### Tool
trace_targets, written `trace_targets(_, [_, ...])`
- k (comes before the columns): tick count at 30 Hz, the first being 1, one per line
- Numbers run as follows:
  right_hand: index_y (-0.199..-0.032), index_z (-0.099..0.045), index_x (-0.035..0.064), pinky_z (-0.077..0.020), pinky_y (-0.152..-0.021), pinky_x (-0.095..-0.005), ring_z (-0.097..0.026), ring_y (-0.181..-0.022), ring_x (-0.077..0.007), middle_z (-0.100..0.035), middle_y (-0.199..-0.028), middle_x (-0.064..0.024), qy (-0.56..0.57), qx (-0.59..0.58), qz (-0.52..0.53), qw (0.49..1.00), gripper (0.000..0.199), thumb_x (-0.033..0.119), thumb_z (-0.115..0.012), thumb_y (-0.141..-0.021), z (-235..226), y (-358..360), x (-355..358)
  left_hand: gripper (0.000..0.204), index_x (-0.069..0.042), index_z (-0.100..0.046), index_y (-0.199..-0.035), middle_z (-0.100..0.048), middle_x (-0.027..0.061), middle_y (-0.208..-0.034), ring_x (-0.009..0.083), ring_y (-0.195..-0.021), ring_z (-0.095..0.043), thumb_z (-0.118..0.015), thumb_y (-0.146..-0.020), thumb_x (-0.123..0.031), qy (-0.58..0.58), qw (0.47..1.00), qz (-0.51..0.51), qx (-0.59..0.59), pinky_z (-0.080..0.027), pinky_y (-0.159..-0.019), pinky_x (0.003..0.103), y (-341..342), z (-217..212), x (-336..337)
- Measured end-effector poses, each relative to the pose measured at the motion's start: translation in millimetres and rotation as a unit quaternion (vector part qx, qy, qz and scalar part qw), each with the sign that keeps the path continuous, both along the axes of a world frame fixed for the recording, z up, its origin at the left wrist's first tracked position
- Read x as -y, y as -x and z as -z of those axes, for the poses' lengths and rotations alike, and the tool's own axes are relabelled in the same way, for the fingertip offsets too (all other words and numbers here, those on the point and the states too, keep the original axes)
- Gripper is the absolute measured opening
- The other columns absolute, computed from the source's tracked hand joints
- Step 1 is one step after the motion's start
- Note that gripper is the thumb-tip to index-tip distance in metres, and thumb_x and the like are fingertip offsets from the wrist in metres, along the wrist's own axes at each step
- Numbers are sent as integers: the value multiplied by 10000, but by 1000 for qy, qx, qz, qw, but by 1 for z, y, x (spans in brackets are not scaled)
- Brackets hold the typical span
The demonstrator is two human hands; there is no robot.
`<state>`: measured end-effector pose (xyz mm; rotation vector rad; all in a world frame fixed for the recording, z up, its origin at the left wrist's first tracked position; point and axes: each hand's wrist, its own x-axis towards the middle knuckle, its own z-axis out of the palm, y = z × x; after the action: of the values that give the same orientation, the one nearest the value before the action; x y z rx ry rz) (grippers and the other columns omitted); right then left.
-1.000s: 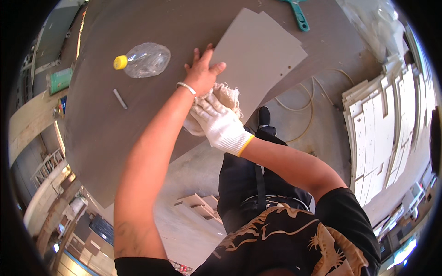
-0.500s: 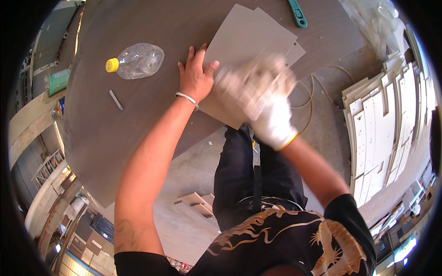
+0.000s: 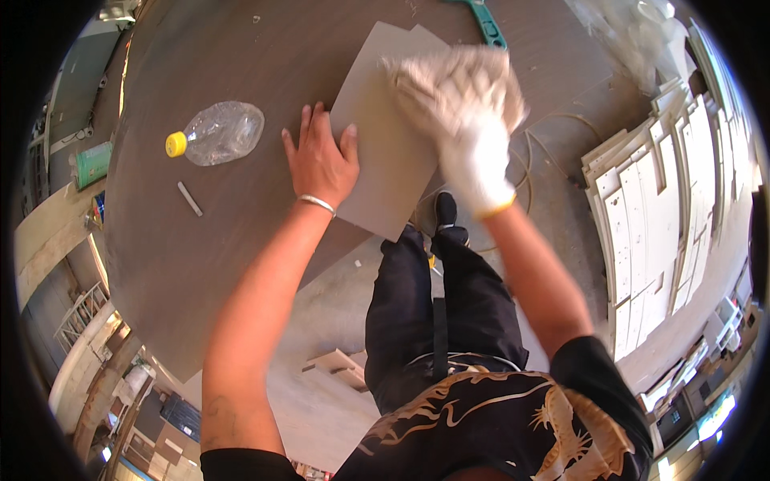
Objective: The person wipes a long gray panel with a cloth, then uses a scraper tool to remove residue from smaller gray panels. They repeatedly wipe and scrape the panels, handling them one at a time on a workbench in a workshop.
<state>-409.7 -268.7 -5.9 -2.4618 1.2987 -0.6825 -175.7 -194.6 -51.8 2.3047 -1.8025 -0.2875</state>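
A flat grey panel (image 3: 381, 152) lies at the table edge, with another panel partly under its far right side. My bare left hand (image 3: 321, 164), wearing a silver bracelet, rests on the table with fingers spread, its thumb against the panel's left edge. My right hand (image 3: 473, 132) wears a white knitted glove with a yellow-edged cuff. Under its fingers a beige cloth (image 3: 413, 84) is pressed onto the far right part of the panel. Motion blurs the cloth and gloved fingers, and they hide that part of the panel.
On the brown table (image 3: 241, 240) lie a clear plastic bottle (image 3: 224, 132) with a yellow cap, a short white stick (image 3: 190, 199) and a green-handled tool (image 3: 488, 26). Stacked white boards (image 3: 642, 216) stand at right, near a hose (image 3: 529, 160) on the floor. Clear plastic wrap (image 3: 634, 40) sits far right.
My right hand has swept the cloth away from me, toward the panel's far end. My left hand has shifted left and nearer, still at the panel's edge. The whole view has shifted slightly.
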Motion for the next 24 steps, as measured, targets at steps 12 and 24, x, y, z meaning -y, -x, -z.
trace_targets(12, [-1388, -655, 69, -273, -1256, -662, -494, -1422, -487, -607, -1467, -213, -14, 13, 100, 995, 517, 76, -612, -873, -1, -9, 19, 577, 70, -492, -1473, -608, 247, -1512, 413, -1490, -503, -515, -1108, -377, 0, 1000, 8, 28, -232, -1295, 638, 4, -7, 0])
trace_targets(24, [-1362, -697, 77, -354, -1250, -505, -587, -1359, -378, -693, -1420, -131, 130, -17, -97, 987, 474, 195, -611, -911, 61, -66, 119, 579, 59, -517, -1444, -594, 227, -1538, 395, -1524, -471, -504, -1109, -414, -2, 1000, -8, 15, -195, -1283, 696, 8, -9, 1])
